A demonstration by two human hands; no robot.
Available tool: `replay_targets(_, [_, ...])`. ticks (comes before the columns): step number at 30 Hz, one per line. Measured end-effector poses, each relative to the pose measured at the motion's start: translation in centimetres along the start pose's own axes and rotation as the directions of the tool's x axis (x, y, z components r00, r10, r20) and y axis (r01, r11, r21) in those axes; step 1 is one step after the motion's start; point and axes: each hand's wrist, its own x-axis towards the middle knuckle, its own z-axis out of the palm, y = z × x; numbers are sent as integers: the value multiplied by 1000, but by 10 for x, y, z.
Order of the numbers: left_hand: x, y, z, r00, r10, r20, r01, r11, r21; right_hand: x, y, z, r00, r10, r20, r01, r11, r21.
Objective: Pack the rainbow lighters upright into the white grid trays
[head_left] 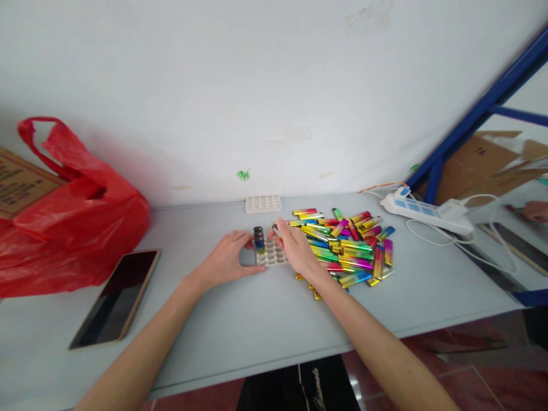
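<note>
A small white tray (270, 260) with rows of oval holes lies on the table. My left hand (229, 257) grips its left side, thumb along the near edge and fingers behind. Several lighters (259, 240) with black tops stand upright in the leftmost holes. Above the tray's right part, my right hand (293, 242) pinches a lighter (276, 228); only its end shows, the rest is hidden by the fingers. Just right of this hand spreads a loose pile of shiny lighters (351, 251) in yellow, green, red, blue and purple, partly covered by my forearm.
A second white tray (262, 204) lies by the wall. On the left are a red plastic bag (89, 211), a cardboard box (23, 182) and a phone (115, 299). A white power strip (423, 214) with cables lies at right, near a blue metal frame (466, 125). Another person's hand (536, 211) shows far right.
</note>
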Motion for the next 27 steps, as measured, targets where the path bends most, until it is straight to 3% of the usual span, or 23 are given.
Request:
replay_targets(4, [-1,0,0,1000,1,-4,-1,1000,-2,-4,-8,-7,979,-196,52,201,971,-132])
replay_targets(8, [-1,0,1,1000,-2,1,2,1000,-14,-6,-9,-14,921,-380,88,390,883,-262])
replay_targets(14, [-1,-1,2,1000,-5,0,5,999,-40,-8,-7,-15,941,-278,191,319,917,-240])
replay_targets(17, [-1,-2,2,1000,-10,15,11,999,-40,-8,-3,-15,930,-289,228,344,903,-259])
replay_targets(24, [2,-6,3,999,-15,42,17,999,-48,-6,-1,-21,855,-366,368,504,754,-421])
replay_targets(27, [1,-7,3,999,-9,36,11,999,-45,-7,-5,-19,846,-365,389,526,688,-499])
